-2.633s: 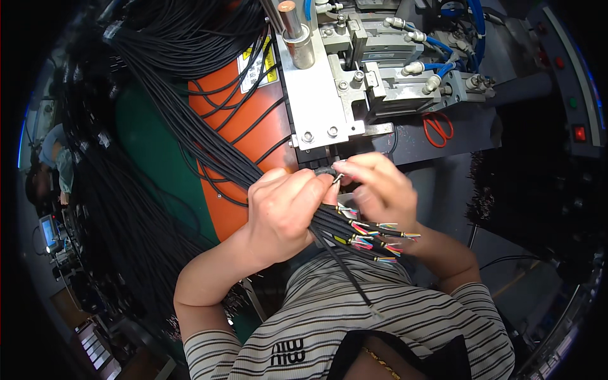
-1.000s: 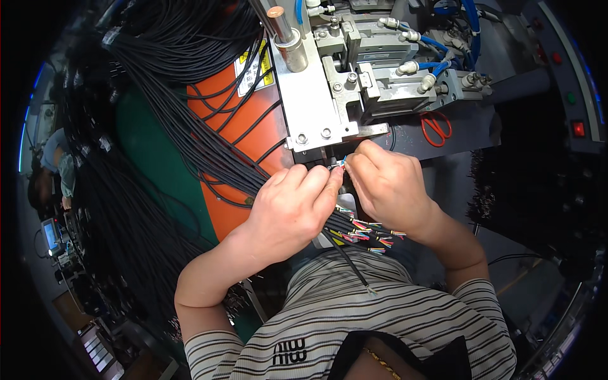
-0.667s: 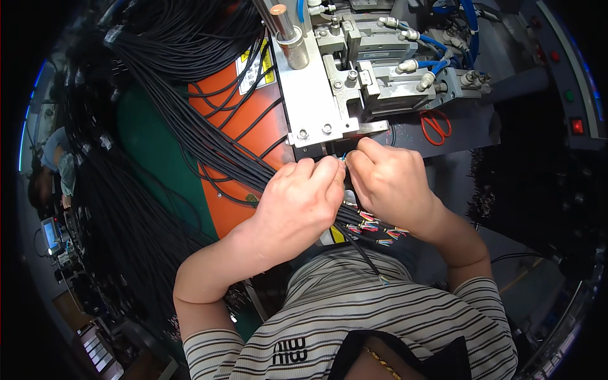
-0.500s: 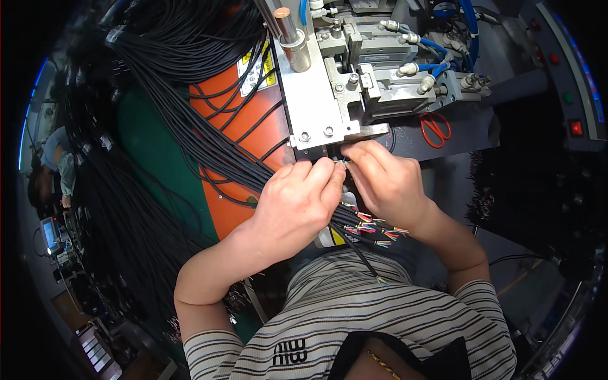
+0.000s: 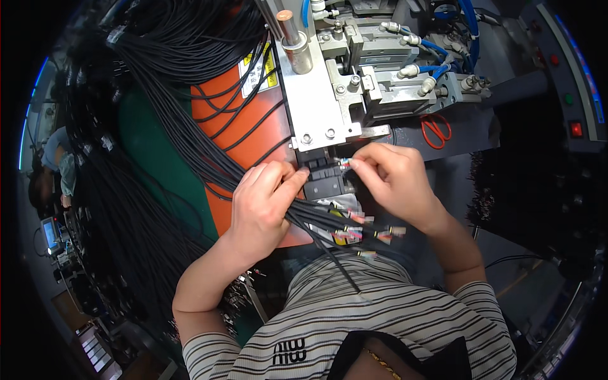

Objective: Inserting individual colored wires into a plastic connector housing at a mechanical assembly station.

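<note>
My left hand point(image 5: 263, 202) is closed around a bundle of black cables point(image 5: 218, 168), its thumb and forefinger reaching the left side of a black fixture block point(image 5: 326, 187). Across the block, at its right edge, my right hand point(image 5: 399, 183) pinches at short coloured wires point(image 5: 345, 163) of a cable end. Below the block, loose cable ends point(image 5: 361, 231) with stripped, coloured wires fan out to the right, smeared by motion. One cable point(image 5: 339, 272) hangs lower, over the striped shirt.
A metal machine point(image 5: 316, 101) with a steel post and air cylinders point(image 5: 402, 92) stands just beyond my hands. Red-handled scissors point(image 5: 436, 131) lie to its right. Orange point(image 5: 237, 133) and green point(image 5: 149, 152) surfaces bear many black cables. A control box point(image 5: 573, 95) is far right.
My left hand has moved left and slightly down with the cables, uncovering the black block. My right hand has shifted slightly right, away from it. The loose ends have swung.
</note>
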The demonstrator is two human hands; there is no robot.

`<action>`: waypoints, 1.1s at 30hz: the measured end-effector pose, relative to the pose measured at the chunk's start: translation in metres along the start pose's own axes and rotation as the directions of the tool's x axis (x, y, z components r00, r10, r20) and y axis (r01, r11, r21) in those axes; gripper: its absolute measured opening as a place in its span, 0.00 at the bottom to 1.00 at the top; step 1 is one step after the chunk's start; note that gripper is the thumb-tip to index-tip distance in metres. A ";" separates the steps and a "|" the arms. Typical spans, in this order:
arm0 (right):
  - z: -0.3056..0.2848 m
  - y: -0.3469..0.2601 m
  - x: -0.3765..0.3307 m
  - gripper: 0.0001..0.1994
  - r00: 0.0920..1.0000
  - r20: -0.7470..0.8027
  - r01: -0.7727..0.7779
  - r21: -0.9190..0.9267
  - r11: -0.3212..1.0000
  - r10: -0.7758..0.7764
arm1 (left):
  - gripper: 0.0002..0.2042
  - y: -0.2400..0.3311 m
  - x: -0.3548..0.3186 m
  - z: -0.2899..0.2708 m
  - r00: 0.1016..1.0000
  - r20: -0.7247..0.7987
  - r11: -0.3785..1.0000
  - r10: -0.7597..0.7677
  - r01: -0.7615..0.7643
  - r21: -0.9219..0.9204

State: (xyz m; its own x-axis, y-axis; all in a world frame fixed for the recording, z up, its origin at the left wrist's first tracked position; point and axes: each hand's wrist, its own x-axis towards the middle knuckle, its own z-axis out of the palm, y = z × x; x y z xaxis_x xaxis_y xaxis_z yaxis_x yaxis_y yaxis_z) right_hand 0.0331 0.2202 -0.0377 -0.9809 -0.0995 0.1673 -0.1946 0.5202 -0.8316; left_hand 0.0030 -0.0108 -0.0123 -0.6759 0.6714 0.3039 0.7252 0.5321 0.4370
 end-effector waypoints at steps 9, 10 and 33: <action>0.004 -0.009 -0.012 0.08 0.997 0.073 -0.011 0.509 0.861 -0.030 | 0.15 0.012 0.005 0.000 0.980 -0.058 0.973 0.188 -0.194 -0.125; 0.007 -0.010 -0.013 0.07 0.989 0.134 -0.138 0.709 0.692 0.061 | 0.15 0.013 0.006 0.000 0.980 -0.056 0.973 0.189 -0.195 -0.125; 0.040 -0.019 -0.020 0.23 0.878 -0.298 0.358 -0.111 0.927 -0.374 | 0.06 0.021 0.020 0.016 0.993 -0.115 0.976 -0.005 -0.020 -0.215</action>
State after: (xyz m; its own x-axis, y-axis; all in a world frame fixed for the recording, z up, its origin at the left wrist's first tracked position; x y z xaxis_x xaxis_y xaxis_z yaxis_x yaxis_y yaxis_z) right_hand 0.0559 0.1782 -0.0468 -0.7871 -0.0293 0.6161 -0.5309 0.5406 -0.6526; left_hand 0.0067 0.0221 -0.0112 -0.6903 0.6050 0.3967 0.6931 0.3957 0.6026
